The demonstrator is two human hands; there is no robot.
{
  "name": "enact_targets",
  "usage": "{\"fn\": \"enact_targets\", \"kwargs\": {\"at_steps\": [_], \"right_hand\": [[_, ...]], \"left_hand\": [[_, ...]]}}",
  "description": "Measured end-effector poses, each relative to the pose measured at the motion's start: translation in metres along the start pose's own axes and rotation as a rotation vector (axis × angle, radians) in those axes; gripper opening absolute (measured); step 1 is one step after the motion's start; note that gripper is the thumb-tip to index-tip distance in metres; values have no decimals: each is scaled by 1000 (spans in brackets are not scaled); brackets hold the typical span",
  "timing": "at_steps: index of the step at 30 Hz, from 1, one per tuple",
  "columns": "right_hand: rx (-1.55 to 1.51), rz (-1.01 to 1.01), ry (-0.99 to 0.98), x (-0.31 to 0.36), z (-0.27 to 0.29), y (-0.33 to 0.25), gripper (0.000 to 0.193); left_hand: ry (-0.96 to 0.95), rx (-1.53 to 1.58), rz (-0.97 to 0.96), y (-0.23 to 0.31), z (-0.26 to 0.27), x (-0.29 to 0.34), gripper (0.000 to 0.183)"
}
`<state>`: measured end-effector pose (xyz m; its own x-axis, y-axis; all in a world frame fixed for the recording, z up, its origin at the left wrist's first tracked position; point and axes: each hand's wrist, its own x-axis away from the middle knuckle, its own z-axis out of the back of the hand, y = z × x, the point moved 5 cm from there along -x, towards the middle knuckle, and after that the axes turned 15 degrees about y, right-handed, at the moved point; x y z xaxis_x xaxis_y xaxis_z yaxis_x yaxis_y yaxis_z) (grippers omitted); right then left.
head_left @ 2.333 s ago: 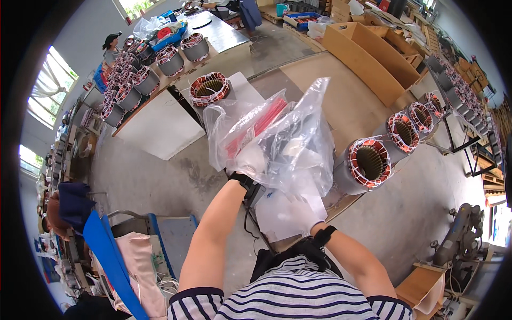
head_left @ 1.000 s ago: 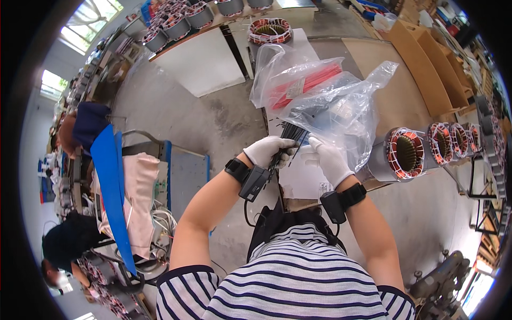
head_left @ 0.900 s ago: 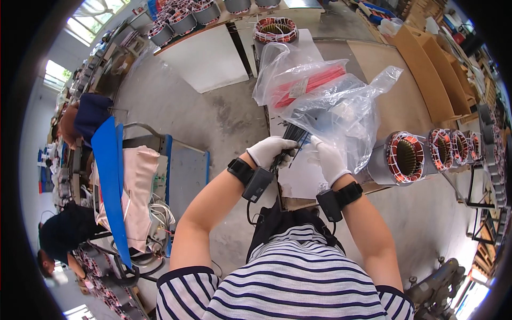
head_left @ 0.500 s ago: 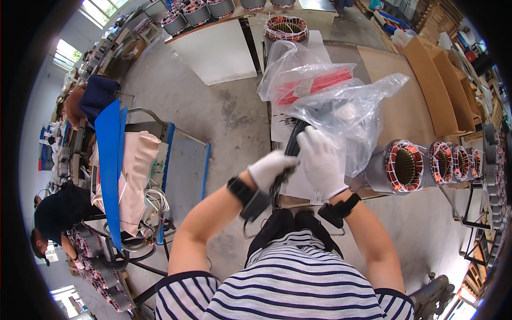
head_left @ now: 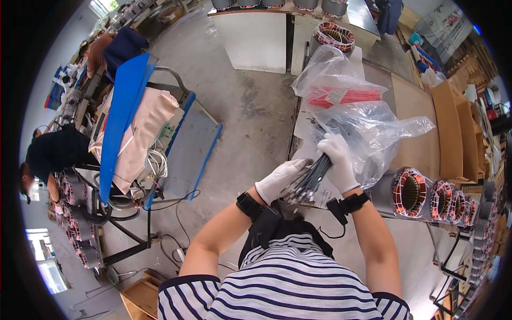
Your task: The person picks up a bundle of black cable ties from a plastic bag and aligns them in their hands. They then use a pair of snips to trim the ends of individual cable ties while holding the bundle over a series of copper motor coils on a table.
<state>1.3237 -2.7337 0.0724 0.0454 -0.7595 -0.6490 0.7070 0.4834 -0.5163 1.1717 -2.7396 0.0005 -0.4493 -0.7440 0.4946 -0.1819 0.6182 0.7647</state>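
Note:
A bundle of thin dark tubes or strips [head_left: 313,177] hangs between my gloved hands, its lower ends fanned out toward me. My right hand [head_left: 340,160] is closed round its upper part. My left hand [head_left: 281,178] lies along the other side of the bundle, its fingers pressed against the tubes; part of its grip is hidden. Beyond them a clear plastic bag [head_left: 368,128] spreads over the bench, with dark pieces under it. Another clear bag, farther off, holds pinkish-red strips [head_left: 349,97].
Wound motor stators [head_left: 409,193] line the right bench edge, and another stator [head_left: 334,36] stands at the far end. An open cardboard box [head_left: 453,133] is on the right. At left stands a cart [head_left: 205,152] with blue sheets and cloth. Two people work farther left.
The bundle has come toward me and swung, its near ends now fanned out. My right hand has closed round it. The whole view has turned, shifting the bench rightward.

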Motion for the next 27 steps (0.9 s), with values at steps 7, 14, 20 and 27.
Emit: {"fn": "enact_targets", "kwargs": {"at_steps": [7, 14, 20, 27], "right_hand": [[-549, -442, 421, -53, 82, -49, 12], [-1161, -934, 502, -43, 91, -37, 17], [-1187, -1082, 579, -19, 81, -23, 17], [-1188, -1125, 606, -5, 71, -17, 15]], "left_hand": [[215, -42, -228, 41, 7, 11, 31], [275, 358, -130, 5, -7, 5, 46], [193, 635, -29, 25, -45, 14, 54], [68, 432, -80, 5, -42, 15, 52]]}}
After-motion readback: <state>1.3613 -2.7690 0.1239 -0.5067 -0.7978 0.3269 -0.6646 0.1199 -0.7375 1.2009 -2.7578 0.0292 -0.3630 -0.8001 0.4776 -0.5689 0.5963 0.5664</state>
